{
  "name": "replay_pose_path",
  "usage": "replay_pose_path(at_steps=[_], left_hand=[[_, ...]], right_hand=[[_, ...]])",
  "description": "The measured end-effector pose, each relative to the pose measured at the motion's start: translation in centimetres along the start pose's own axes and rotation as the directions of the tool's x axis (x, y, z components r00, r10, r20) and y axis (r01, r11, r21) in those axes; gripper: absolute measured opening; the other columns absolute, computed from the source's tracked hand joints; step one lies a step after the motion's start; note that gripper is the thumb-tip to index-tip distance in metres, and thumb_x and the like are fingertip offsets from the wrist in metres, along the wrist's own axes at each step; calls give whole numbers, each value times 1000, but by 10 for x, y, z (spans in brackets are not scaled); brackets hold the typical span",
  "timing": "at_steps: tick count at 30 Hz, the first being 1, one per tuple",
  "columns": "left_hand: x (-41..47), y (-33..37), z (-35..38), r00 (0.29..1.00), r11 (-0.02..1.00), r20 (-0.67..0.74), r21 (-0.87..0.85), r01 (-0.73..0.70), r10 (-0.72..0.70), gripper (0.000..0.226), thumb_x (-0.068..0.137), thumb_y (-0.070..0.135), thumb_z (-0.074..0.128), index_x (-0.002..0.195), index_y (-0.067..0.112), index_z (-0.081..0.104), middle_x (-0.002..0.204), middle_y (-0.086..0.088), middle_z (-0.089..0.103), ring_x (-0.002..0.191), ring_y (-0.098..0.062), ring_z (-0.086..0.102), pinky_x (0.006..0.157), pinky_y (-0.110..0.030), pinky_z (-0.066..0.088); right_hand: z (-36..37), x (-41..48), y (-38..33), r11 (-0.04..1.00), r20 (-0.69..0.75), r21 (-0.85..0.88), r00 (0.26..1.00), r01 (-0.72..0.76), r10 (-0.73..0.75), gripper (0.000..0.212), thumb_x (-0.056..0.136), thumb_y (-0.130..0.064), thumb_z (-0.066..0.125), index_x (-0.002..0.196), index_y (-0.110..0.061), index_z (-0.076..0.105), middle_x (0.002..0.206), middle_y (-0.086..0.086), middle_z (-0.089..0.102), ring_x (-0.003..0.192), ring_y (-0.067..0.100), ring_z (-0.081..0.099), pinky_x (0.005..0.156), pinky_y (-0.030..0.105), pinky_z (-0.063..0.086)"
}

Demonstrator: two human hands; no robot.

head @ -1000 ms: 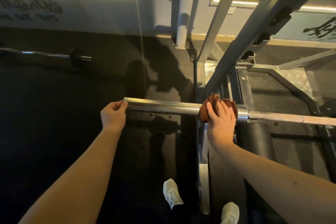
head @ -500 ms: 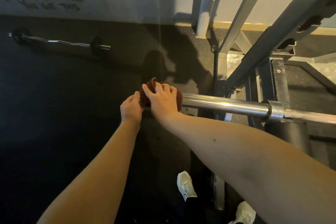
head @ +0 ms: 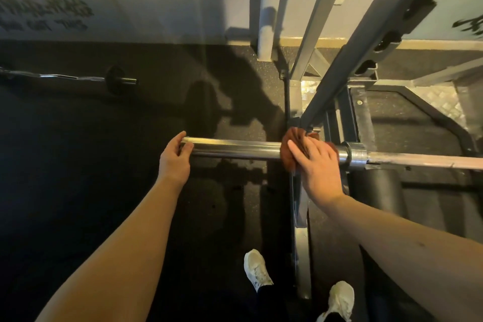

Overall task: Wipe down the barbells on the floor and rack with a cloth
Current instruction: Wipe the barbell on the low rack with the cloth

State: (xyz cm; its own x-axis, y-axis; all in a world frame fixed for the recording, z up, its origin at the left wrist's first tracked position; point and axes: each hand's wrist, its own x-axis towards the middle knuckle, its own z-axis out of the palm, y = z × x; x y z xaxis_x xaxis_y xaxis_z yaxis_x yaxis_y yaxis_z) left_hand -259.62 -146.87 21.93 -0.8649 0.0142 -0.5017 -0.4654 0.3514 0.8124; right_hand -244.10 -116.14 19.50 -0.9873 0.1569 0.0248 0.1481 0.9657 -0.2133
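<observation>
The cloth [head: 290, 150] has been drawn back along the sleeve [head: 235, 148], away from the free end where it was worked half a second ago, and it is now found up near the collar [head: 356, 155].

At the far left, a second bar [head: 65, 77] with a small dark plate is seen lying on the black floor [head: 78, 191] close to the wall, well apart from the action. Next, the free end of the sleeve is gripped by the left hand [head: 174, 158], thumb on top and fingers curled underneath. The polished sleeve of the barbell [head: 418, 159] is left bare between the two hands.

Further right, the rust-brown cloth is bunched round the sleeve and clamped there by the right hand [head: 317, 165], fingers spread and curved over it, just beside the collar. Beyond the collar the thinner shaft is carried off to the right edge. The barbell is held level in the rack [head: 352, 47], whose grey uprights are seen rising behind the cloth. Below, two pale shoes [head: 257, 269] are planted beside the rack's base rail.
</observation>
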Motion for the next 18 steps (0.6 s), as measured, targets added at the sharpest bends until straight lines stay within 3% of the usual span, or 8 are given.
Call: replay_pose_path(at_steps=[6,11,16,18], left_hand=[[3,0,-2,999,997,42,67,-37,34,46,108,30,48,154,33,42,150,0,47,137,-21,46,108,-42,43],[10,3,0,998,985,47,167,-47,40,44,108,37,44,152,29,45,141,1,50,126,-17,49,98,-36,43],[20,6,-4,994,965,105,258,-55,29,33,109,41,42,138,30,53,124,3,54,115,-16,55,87,-30,44],[22,8,-5,994,957,111,287,-49,17,35,109,43,41,137,27,55,117,5,56,108,-14,56,86,-29,46]], right_hand=[[-7,-5,22,994,-3,-24,995,-104,104,68,94,-12,70,155,-24,43,156,14,44,147,39,35,122,46,11],[-8,-3,26,983,-31,-35,983,-181,180,67,90,-13,76,151,-20,49,151,13,51,142,38,43,118,42,16],[-2,0,-24,938,-18,38,939,-343,344,69,93,-20,66,155,-33,40,160,7,35,150,34,21,119,56,20],[3,14,-63,949,47,65,951,-308,306,81,90,-21,69,158,-38,30,163,4,27,151,32,14,119,57,17]])
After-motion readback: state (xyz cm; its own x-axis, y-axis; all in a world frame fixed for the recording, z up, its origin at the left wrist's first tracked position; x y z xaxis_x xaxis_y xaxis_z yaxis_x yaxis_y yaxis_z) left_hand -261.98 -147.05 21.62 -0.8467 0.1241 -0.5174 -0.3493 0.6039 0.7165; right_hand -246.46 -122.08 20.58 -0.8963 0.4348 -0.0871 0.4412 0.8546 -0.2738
